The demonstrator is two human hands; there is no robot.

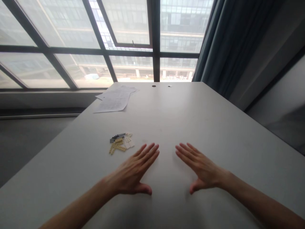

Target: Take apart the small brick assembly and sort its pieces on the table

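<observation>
My left hand (135,170) is open, palm down over the white table (164,121), fingers stretched forward and thumb spread toward the middle. My right hand (199,168) mirrors it on the other side, also open and holding nothing. A gap of bare tabletop separates the two. Just beyond and left of my left hand lies a small heap of building bricks. It has tan bricks (116,146) in front, dark grey bricks (117,137) behind, and white bricks (129,142) at its right side. Neither hand touches the heap.
Several printed paper sheets (114,100) overlap at the table's far left. Two small round holes, one dark (153,86) and one partly white (169,86), sit near the far edge. Large framed windows (132,66) stand beyond, with a dark curtain (214,54) at the right.
</observation>
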